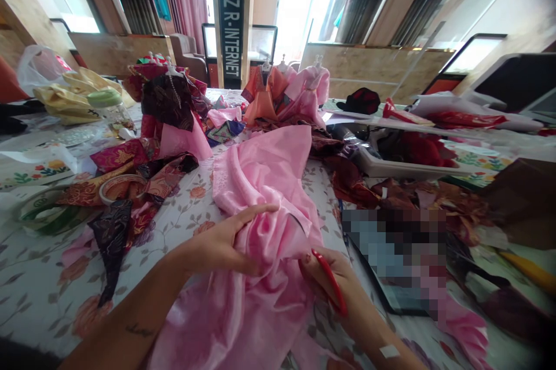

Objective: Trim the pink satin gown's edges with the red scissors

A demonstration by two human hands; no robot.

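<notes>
A large piece of pink satin cloth (269,156) lies bunched over the middle of the table and runs down to the near edge. My left hand (221,245) holds a gathered part of it, with the index finger stretched along the top and the other fingertips hidden in the folds. In my right hand (334,277) is a pair of scissors (333,289) with red handles. Their blades are mostly covered by the cloth, against which they rest. Whether the blades are apart cannot be made out.
Small dress forms in pink (308,86) and dark cloth (167,98) stand at the back. Tape rolls (43,211) and fabric scraps (115,237) lie left. A white tray (382,170), brown scraps (417,190) and a blurred-out tablet-like object (395,266) are right.
</notes>
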